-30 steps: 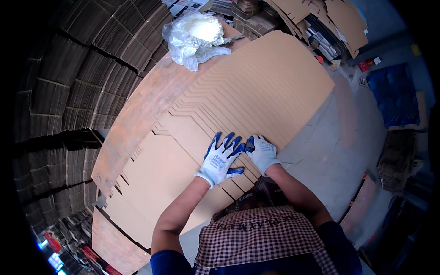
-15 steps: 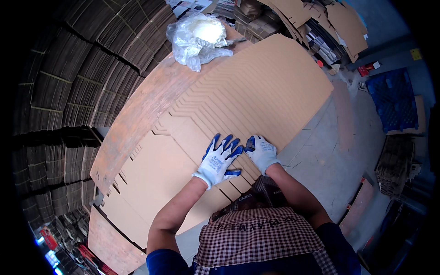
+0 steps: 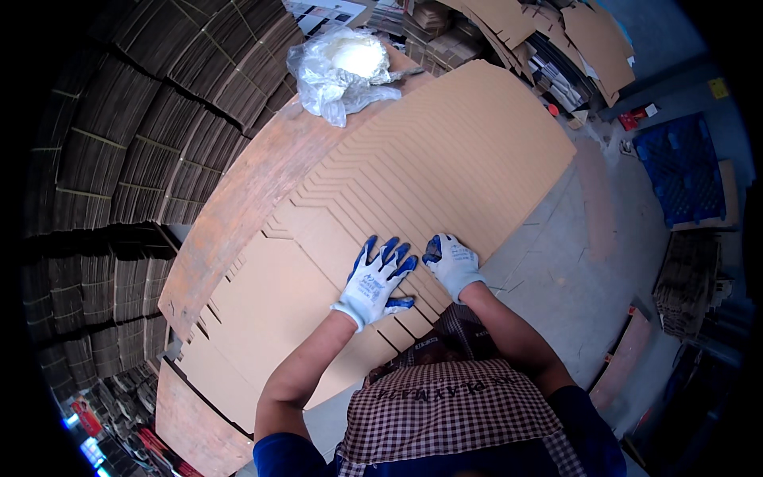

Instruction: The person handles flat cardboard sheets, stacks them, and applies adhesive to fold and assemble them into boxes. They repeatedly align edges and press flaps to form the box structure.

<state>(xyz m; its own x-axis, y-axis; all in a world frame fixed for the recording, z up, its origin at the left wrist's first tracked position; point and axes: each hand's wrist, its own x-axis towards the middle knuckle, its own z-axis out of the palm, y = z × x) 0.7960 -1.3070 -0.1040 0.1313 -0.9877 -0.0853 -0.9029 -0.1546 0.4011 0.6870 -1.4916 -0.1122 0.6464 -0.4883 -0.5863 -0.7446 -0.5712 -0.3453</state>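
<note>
A fanned row of flat brown cardboard sheets (image 3: 445, 151) lies overlapped along a long worn table (image 3: 238, 207). My left hand (image 3: 375, 278), in a white and blue glove, rests flat with spread fingers on the near sheets. My right hand (image 3: 451, 262), gloved the same way, presses on the near edge of the sheets beside it. Neither hand grips anything. A larger notched cardboard blank (image 3: 262, 310) lies to the left of my hands.
A crumpled clear plastic bag (image 3: 342, 67) sits at the table's far end. Tall stacks of bundled cardboard (image 3: 119, 159) line the left side. More cardboard pieces (image 3: 572, 24) lie at the back right, and a blue pallet (image 3: 683, 167) stands on the grey floor.
Both hands stay pressed on the sheets in nearly the same place; the view has shifted slightly.
</note>
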